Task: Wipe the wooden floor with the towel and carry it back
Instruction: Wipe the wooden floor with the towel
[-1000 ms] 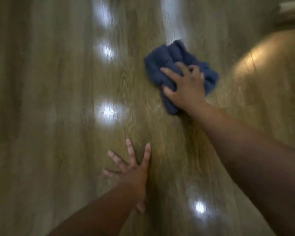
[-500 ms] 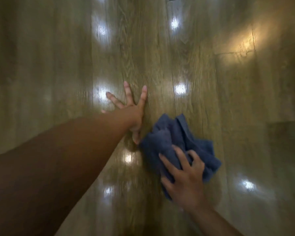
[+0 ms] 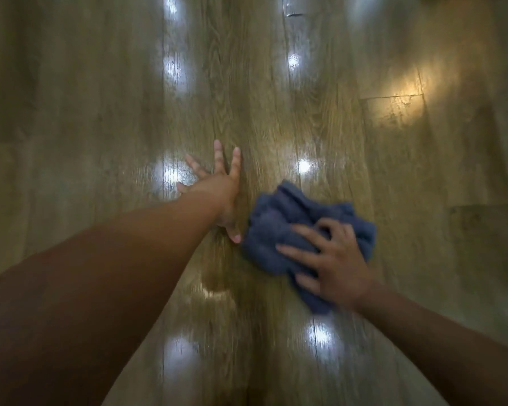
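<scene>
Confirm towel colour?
Dark blue towel, bunched under the right hand; head view.

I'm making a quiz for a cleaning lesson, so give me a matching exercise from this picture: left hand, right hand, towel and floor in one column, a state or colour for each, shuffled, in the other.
Column one:
1. left hand
2. right hand
3. towel
4. floor

Column two:
A. blue and bunched up
B. glossy brown wood with bright light spots
C. flat on the boards, fingers spread, holding nothing
D. pressing down on the cloth

Pairs: 1-C, 2-D, 3-A, 4-B
</scene>
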`<state>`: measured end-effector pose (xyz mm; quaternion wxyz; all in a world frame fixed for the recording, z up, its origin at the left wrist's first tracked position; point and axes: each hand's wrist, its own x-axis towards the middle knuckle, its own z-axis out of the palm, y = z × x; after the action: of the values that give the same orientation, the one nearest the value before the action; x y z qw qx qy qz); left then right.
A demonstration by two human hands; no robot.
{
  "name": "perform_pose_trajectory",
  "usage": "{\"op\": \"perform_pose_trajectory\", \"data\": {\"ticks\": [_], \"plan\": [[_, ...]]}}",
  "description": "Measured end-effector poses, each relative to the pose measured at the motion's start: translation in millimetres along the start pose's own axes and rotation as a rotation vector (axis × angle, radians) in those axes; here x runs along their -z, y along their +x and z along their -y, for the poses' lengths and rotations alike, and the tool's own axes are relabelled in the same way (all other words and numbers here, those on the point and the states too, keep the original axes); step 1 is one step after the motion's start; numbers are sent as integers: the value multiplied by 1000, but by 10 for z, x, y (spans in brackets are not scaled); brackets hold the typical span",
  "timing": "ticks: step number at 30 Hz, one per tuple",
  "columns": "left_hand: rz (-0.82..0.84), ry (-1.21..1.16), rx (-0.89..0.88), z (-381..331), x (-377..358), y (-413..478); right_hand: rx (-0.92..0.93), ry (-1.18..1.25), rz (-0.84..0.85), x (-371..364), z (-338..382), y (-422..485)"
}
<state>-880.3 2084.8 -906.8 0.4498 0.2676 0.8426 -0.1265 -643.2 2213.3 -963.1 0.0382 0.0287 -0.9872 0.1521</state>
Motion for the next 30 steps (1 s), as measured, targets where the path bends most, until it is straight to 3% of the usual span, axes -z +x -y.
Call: {"op": "perform_pose_trajectory", "data": {"ticks": [6,11,16,23,30], "plan": [[11,30,3,37,-18,56,-98,-78,-85,-28,-585,1277],[38,56,18,21,-11,138,-457,-153,-146,15,-1042,2757],[79,76,30,-4,37,173,-539,-139,-129,79,-1267,3334],[40,101,30,1,22,114,-546,-172,-137,2,-823,2343],[22,163,36,-41,65,-70,-524,-37,-248,-175,507,-19]]}}
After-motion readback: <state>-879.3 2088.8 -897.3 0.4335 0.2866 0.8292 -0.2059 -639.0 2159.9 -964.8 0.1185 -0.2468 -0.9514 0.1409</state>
